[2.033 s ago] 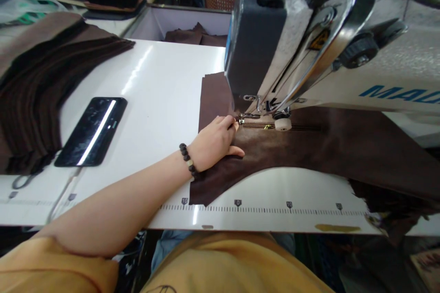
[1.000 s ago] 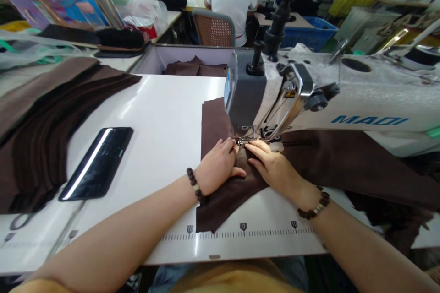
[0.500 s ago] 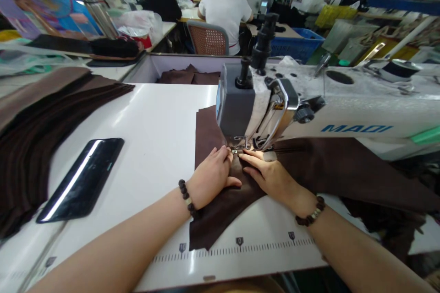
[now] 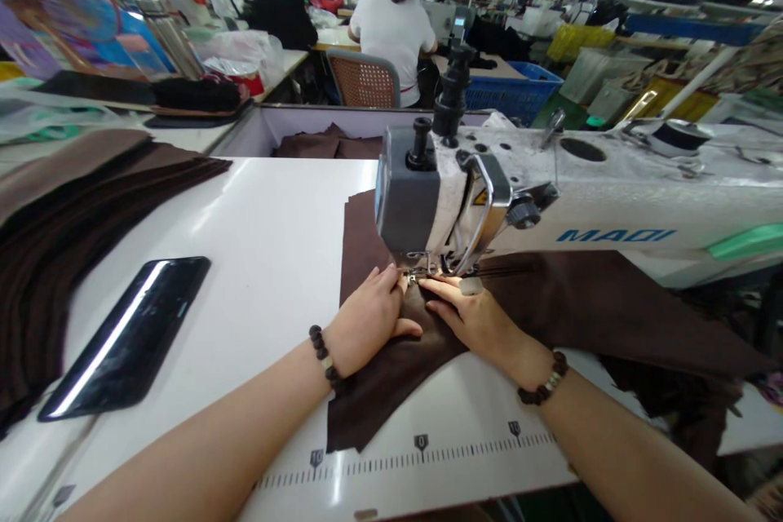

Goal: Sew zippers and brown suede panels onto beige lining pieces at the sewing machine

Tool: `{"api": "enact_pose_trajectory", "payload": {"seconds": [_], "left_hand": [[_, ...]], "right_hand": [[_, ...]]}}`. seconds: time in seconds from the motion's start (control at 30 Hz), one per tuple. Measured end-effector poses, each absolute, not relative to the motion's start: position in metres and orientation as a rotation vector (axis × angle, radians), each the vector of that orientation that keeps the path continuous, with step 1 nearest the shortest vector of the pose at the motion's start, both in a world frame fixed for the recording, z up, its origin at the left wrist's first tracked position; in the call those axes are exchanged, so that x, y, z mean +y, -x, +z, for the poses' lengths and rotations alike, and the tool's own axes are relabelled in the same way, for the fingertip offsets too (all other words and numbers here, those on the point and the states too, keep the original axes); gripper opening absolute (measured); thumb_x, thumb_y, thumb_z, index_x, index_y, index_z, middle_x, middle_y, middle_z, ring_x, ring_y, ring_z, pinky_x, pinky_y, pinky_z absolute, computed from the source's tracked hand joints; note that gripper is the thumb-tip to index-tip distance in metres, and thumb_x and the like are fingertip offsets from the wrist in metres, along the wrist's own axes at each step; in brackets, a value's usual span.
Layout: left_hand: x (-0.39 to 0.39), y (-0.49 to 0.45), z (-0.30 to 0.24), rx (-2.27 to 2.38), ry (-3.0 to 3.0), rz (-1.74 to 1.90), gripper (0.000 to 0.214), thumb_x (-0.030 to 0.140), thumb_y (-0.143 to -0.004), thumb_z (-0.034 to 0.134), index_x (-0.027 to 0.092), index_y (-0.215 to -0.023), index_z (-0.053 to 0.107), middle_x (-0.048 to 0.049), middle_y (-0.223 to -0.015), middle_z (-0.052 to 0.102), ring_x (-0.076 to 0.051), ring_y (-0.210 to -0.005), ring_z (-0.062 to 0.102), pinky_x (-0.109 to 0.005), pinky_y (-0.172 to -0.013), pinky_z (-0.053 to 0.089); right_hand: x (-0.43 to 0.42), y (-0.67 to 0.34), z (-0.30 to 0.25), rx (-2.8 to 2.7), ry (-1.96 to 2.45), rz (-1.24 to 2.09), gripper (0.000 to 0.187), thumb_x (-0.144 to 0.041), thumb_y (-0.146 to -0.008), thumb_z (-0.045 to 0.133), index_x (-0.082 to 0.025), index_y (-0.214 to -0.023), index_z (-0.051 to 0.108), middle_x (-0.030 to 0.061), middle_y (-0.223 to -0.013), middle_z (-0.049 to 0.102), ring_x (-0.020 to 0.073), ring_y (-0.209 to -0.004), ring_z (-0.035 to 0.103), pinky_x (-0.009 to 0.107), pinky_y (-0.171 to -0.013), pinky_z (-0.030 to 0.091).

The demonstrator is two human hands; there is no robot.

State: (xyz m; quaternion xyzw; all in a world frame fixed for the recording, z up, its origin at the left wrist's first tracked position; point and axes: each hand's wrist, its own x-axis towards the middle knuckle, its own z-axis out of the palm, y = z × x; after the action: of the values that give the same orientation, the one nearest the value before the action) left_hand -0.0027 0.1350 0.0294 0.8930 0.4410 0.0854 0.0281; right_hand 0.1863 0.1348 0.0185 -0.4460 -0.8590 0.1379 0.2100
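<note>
Under the left hand (image 4: 365, 322) and right hand (image 4: 486, 325), both resting unclenched, lies brown fabric (image 4: 587, 298), extending rightward past them.

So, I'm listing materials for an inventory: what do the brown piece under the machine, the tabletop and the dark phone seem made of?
Brown piece: perhaps leather or imitation leather, given its smooth surface and soft sheen. Tabletop: probably laminate, glossy white, since it mirrors light streaks. Phone: glass or plastic face, shiny, showing a bright reflection.
</note>
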Motion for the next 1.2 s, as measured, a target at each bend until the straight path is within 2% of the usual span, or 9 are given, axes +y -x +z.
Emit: {"api": "enact_pose_trajectory", "payload": {"seconds": [0.27,0.67,0.9,1.0,1.1,1.2], "left_hand": [[0.138,0.003,0.031,1.349,-2.763,0.254,0.061,0.053,-0.068,0.062,0.001,-0.101,0.056,-0.0184,-0.106,0.055,-0.028,-0.103,0.053,-0.038,-0.091,0.044],[0.142,0.006,0.032,1.333,-2.767,0.287,0.049,0.048,-0.072,0.063,0.006,-0.097,0.058,-0.0154,-0.104,0.057,-0.026,-0.104,0.052,-0.036,-0.09,0.044],[0.143,0.006,0.031,1.317,-2.778,0.274,0.054,0.05,-0.074,0.06,0.005,-0.102,0.056,-0.0158,-0.108,0.056,-0.025,-0.107,0.05,-0.034,-0.094,0.04],[0.142,0.007,0.03,1.305,-2.805,0.257,0.055,0.051,-0.076,0.057,0.006,-0.107,0.054,-0.0153,-0.109,0.056,-0.025,-0.109,0.049,-0.035,-0.094,0.038],[0.147,0.013,0.034,1.244,-2.849,0.15,0.056,0.052,-0.079,0.054,0.006,-0.111,0.052,-0.0155,-0.109,0.056,-0.025,-0.11,0.049,-0.039,-0.095,0.036],[0.155,0.025,0.046,1.158,-2.9,0.052,0.045,0.042,-0.083,0.055,0.009,-0.114,0.052,-0.0149,-0.117,0.054,-0.026,-0.114,0.046,-0.045,-0.098,0.03]], "right_hand": [[0.137,-0.184,0.018,-2.374,1.265,0.387,0.032,-0.018,-0.086,0.05,-0.02,-0.118,0.054,0.0066,-0.113,0.06,0.0201,-0.106,0.054,0.044,-0.098,0.039],[0.139,-0.182,0.012,-2.396,1.291,0.321,0.03,-0.022,-0.088,0.045,-0.02,-0.117,0.054,0.0067,-0.112,0.06,0.0208,-0.105,0.054,0.044,-0.097,0.04],[0.137,-0.18,0.016,-2.421,1.326,0.216,0.029,-0.024,-0.089,0.045,-0.02,-0.116,0.055,0.0073,-0.108,0.061,0.0218,-0.101,0.055,0.044,-0.096,0.039],[0.133,-0.184,0.018,-2.455,1.483,0.12,0.032,-0.032,-0.087,0.049,-0.016,-0.114,0.055,0.0131,-0.109,0.059,0.0269,-0.106,0.052,0.053,-0.098,0.032],[0.124,-0.189,0.025,-2.515,1.646,-0.028,0.044,-0.04,-0.083,0.055,-0.01,-0.114,0.053,0.0204,-0.118,0.053,0.034,-0.112,0.046,0.064,-0.095,0.025],[0.11,-0.191,0.05,-2.656,1.671,0.005,0.054,-0.039,-0.079,0.06,-0.01,-0.122,0.048,0.0221,-0.117,0.053,0.035,-0.107,0.049,0.061,-0.092,0.032]]}}
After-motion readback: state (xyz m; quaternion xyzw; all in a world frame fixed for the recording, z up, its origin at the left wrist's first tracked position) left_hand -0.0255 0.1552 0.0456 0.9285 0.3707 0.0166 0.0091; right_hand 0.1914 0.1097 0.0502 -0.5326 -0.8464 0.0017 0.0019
